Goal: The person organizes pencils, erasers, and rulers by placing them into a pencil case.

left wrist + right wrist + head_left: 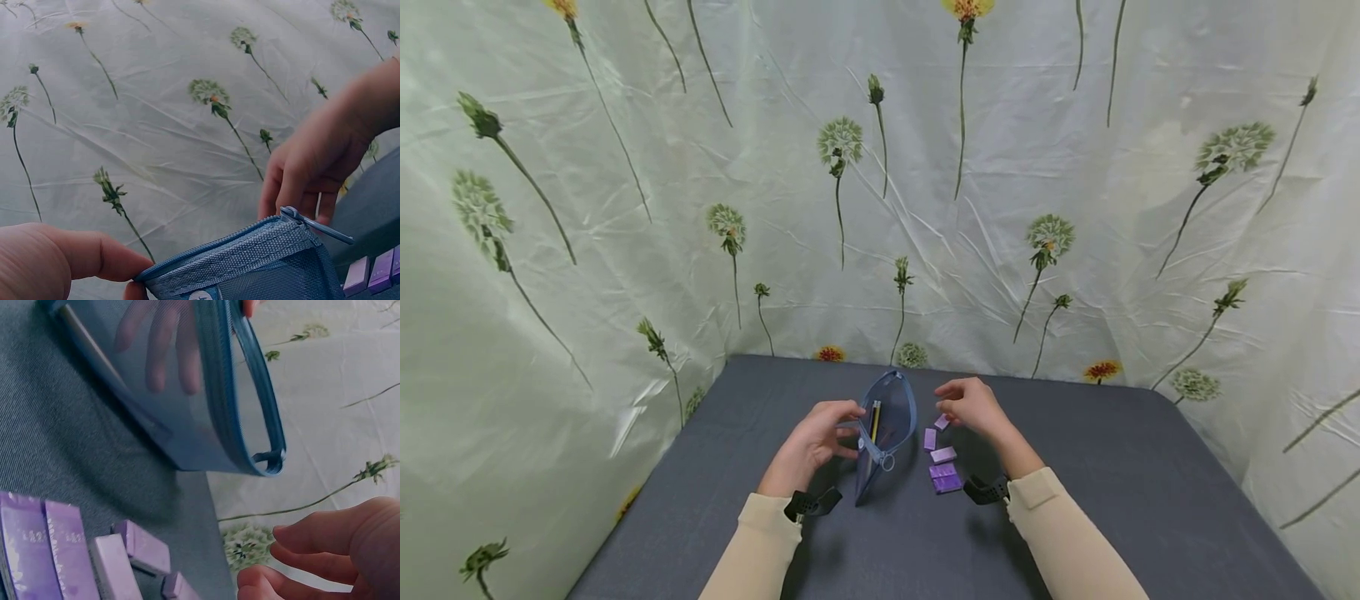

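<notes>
A blue mesh zip pouch (898,408) stands with its mouth open, a yellow pencil (876,421) inside. My left hand (817,437) pinches its left rim between thumb and finger, also visible in the left wrist view, where the thumb (94,255) lies at the pouch edge (244,262). Other left fingers show through the mesh (206,412) in the right wrist view. Right of the pouch, my right hand (977,408) hovers by the farthest small purple box (942,422), fingers bent. In the right wrist view, nothing shows between that hand's (331,550) thumb and fingers.
Several more purple boxes lie in a rough line right of the pouch: one (930,439), a paler one (943,455), and a darker purple pair (945,477) nearest me. The dark grey table (1097,483) meets a flower-printed curtain (925,225) at its far edge.
</notes>
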`<action>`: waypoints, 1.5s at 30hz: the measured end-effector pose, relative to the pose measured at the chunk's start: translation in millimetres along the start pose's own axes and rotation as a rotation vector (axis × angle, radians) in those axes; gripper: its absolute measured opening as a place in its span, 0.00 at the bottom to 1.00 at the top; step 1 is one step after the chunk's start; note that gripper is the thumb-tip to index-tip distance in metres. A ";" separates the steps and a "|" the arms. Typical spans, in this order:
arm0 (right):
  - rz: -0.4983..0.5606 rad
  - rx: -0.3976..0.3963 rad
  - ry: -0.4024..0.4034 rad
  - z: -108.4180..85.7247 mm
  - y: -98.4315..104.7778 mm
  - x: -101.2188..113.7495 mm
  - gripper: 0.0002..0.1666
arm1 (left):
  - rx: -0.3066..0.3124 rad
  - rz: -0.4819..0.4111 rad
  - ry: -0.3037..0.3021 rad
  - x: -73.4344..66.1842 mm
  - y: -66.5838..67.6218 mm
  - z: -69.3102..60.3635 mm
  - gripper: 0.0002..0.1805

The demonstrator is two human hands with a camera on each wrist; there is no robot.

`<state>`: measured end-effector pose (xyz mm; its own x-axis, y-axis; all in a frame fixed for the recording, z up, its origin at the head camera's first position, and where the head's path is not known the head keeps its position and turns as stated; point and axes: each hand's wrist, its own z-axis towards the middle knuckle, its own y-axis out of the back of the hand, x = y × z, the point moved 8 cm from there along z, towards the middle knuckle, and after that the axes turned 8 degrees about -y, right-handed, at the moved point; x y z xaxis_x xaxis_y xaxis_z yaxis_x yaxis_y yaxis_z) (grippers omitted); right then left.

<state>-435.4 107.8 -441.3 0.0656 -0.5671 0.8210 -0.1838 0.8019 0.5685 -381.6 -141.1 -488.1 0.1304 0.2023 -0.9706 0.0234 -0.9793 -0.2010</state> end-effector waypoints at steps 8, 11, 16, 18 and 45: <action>-0.010 -0.037 -0.036 4.7 1.0 -16.0 0.17 | 0.003 -0.006 0.003 0.8 -0.7 -0.5 0.07; -0.026 -0.043 -0.045 8.0 0.2 -24.0 0.17 | 0.006 0.001 -0.001 0.1 -1.4 -1.2 0.07; -0.048 -0.047 -0.057 10.7 -2.1 -37.1 0.18 | 0.004 0.001 0.000 0.7 -1.9 -2.7 0.08; -0.049 -0.049 -0.055 11.3 -2.9 -40.7 0.19 | 0.002 -0.001 0.004 1.3 -1.7 -2.9 0.08; -0.141 -0.076 0.054 14.3 -13.7 -67.5 0.27 | 0.022 0.006 -0.015 -0.4 -2.3 -3.5 0.05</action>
<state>-451.3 132.4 -505.2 0.1385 -0.6655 0.7334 -0.0942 0.7284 0.6787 -378.2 -139.0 -486.7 0.1161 0.1969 -0.9735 0.0012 -0.9802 -0.1981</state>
